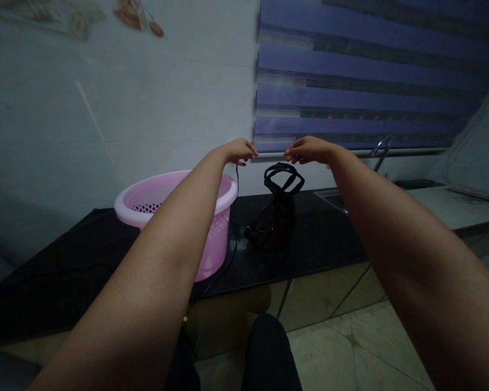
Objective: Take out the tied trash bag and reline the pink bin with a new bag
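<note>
Black plastic bag (280, 217) is upright on the countertop (326, 244), handles up, neither hand gripping it; contents hidden, so can't judge what's left. Left hand (239, 150) and right hand (307, 150) half-open, fingers curled, nothing visible held. Pink laundry basket (218, 244) crowds the left near the front edge; more room right, towards the sink (330, 201)

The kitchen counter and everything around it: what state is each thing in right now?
Left hand: empty, fingers loosely curled, raised.
Right hand: empty, fingers loosely curled, above the bag's handles.
Black bag: on the counter, handles standing up; too dark to tell whether closed.
Pink plastic basket: upright, open-topped.
Striped window blind: lowered.
Cabinet doors: shut.
Faucet: too small to tell whether running.
</note>
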Action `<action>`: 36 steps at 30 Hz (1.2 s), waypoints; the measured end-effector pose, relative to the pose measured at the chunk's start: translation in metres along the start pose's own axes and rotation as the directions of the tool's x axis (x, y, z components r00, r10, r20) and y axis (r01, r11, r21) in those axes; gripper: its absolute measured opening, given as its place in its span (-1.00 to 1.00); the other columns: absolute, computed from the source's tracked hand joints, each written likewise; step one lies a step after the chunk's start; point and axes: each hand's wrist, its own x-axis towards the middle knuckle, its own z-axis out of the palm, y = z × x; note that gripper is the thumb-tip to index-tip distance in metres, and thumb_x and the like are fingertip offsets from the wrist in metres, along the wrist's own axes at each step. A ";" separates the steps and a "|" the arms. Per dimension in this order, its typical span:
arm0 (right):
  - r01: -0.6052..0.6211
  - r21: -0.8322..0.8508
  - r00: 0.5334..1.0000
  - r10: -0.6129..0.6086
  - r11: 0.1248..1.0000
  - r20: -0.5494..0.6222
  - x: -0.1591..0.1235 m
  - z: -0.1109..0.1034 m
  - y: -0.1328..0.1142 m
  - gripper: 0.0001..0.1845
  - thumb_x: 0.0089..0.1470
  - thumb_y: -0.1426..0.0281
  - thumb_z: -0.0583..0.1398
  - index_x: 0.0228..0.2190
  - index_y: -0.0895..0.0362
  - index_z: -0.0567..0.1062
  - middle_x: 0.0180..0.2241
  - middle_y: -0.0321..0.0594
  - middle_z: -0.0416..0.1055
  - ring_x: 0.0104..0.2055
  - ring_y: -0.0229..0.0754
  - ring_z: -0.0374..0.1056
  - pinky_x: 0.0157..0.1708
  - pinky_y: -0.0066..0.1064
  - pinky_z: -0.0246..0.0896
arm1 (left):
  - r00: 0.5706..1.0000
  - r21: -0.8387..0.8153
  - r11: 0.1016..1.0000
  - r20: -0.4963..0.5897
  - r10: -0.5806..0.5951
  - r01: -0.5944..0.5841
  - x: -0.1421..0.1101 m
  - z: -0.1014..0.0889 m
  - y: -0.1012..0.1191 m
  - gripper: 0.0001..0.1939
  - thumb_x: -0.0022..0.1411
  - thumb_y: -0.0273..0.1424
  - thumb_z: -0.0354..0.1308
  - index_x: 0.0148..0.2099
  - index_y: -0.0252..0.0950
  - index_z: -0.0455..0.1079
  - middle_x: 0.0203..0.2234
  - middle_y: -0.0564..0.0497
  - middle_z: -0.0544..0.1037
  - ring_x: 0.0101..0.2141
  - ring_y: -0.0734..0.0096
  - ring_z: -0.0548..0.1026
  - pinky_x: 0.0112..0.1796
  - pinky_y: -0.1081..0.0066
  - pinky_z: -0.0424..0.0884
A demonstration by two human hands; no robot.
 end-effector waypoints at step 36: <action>0.123 0.001 0.982 -0.122 0.992 0.147 0.029 0.079 -0.064 -0.85 0.12 0.34 0.19 -0.31 0.18 0.47 -0.22 -0.07 0.48 -0.28 -0.29 0.39 -0.26 -0.44 0.31 | 0.985 -0.066 0.993 -0.137 -0.105 0.096 -0.066 -0.089 -0.071 -0.76 -0.03 -0.63 0.16 -0.27 -0.33 0.51 -0.45 -0.02 0.41 -0.32 0.36 0.40 -0.16 0.29 0.38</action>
